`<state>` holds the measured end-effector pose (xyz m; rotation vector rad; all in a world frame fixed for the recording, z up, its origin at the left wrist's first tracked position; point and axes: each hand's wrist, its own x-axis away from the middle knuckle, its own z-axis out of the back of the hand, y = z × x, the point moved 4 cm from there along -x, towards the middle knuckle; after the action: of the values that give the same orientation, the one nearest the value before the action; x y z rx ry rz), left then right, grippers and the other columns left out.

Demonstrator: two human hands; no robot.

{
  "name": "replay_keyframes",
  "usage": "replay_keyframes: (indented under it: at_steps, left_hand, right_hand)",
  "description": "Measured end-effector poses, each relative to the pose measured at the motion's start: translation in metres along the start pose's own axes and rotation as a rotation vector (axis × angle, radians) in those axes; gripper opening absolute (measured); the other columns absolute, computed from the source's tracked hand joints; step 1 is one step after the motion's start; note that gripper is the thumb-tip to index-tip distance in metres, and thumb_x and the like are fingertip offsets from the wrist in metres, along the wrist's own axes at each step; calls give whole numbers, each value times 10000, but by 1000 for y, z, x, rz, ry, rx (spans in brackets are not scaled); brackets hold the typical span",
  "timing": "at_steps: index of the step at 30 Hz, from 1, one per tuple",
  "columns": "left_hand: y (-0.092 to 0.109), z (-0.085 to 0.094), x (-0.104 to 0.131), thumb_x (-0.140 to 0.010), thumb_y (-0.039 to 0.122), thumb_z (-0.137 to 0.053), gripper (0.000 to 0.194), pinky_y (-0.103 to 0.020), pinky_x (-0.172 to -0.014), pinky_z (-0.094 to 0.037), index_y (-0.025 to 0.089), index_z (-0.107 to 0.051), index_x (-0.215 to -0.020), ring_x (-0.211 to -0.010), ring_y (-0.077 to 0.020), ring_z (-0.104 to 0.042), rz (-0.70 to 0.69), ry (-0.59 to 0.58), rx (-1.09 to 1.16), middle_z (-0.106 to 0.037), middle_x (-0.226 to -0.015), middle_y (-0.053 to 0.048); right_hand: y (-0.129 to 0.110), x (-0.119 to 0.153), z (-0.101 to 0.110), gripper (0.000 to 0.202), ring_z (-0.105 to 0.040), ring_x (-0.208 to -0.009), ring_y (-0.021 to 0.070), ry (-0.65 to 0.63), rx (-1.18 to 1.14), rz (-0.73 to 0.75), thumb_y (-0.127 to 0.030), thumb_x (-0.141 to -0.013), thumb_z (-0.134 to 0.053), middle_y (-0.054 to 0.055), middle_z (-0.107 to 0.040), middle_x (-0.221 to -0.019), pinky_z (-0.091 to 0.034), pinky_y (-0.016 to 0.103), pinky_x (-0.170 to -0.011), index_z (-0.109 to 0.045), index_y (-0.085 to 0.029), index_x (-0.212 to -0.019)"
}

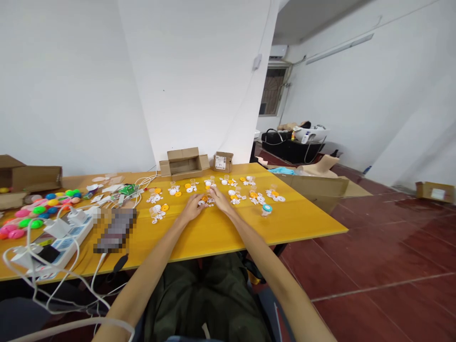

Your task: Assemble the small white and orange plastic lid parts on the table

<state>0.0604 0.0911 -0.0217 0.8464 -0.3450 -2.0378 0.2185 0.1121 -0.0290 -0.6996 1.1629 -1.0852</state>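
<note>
My left hand (193,207) rests on the yellow table, its fingers and thumb apart and curved beside a small pile. In that pile are an orange ring (204,198) and a white disc (201,203) close to my left fingertips. My right hand (221,201) lies on the pile's other side with its fingers stretched out, holding nothing that I can see. Small white pieces (210,202) lie between the hands. Similar groups of orange rings, white discs and clear cups surround them, such as an orange ring (164,207) at left and another (253,194) at right.
A teal-lidded clear cup (267,208) stands right of my hands. An open cardboard box (184,162) and a smaller box (223,162) are at the back. On the left lie a power strip (73,240), cables, a phone (116,230) and colourful plastic shells (39,209).
</note>
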Motion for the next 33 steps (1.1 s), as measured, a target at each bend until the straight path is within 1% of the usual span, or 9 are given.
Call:
replay_keyframes:
  at_steps: [5, 8, 12, 18, 22, 26, 29, 33]
  left_hand:
    - [3, -6, -7, -869, 323, -678, 429, -426, -1075, -456, 229, -645, -1287, -1206, -265, -598, 31, -26, 25, -672, -1258, -98]
    - [6, -9, -9, -869, 299, -672, 425, -434, -1080, -453, 222, -647, -1287, -1216, -269, -597, 35, -32, 41, -678, -1263, -101]
    - [9, -10, -10, -855, 282, -682, 381, -437, -1072, -460, 223, -674, -1231, -1198, -269, -608, 50, -23, 49, -692, -1240, -93]
    - [7, -10, -10, -833, 253, -696, 369, -440, -1056, -478, 219, -675, -1200, -1180, -269, -618, 96, 3, 46, -699, -1205, -90]
    - [8, -13, -13, -822, 255, -709, 348, -436, -1033, -493, 235, -677, -1168, -1151, -267, -626, 86, 25, 42, -705, -1154, -77]
    - [11, -16, -14, -836, 281, -696, 327, -425, -1015, -497, 233, -674, -1158, -1121, -263, -631, 77, 34, 41, -706, -1118, -72]
    - [13, -16, -14, -832, 316, -704, 368, -413, -1006, -496, 230, -659, -1187, -1094, -256, -638, 89, 32, 41, -702, -1114, -69]
    - [14, -17, -13, -778, 354, -765, 484, -405, -1022, -476, 256, -631, -1233, -1142, -261, -617, 87, 21, 43, -687, -1150, -56]
  right_hand:
    - [-3, 0, 4, 351, -636, -1181, 227, 5, -24, 24, -493, -960, -481, 61, -717, -1214, -455, 417, -1065, -675, -251, -1123]
    - [-5, 1, 8, 357, -636, -1161, 228, 0, -31, 28, -502, -957, -473, 67, -724, -1171, -453, 408, -1054, -673, -234, -1082]
    - [-9, 3, 10, 378, -653, -1063, 221, -12, -31, 40, -529, -958, -444, 55, -737, -1052, -477, 378, -993, -663, -225, -1006]
    - [-11, 4, 12, 421, -659, -948, 215, 29, -19, 43, -581, -962, -399, 39, -728, -932, -500, 349, -906, -631, -233, -912]
    - [-10, 3, 13, 403, -658, -903, 209, 50, -2, 52, -574, -963, -385, 23, -714, -893, -503, 339, -875, -614, -247, -905]
    - [-6, 2, 14, 401, -652, -879, 205, 87, 7, 29, -577, -956, -365, 11, -692, -860, -503, 338, -863, -598, -252, -916]
    - [-3, 0, 14, 414, -643, -883, 206, 110, 20, 14, -596, -949, -360, 2, -674, -836, -501, 342, -869, -597, -256, -931]
    - [-1, 0, 14, 439, -640, -933, 213, 121, -3, 10, -598, -956, -323, 16, -677, -870, -495, 352, -892, -593, -253, -937]
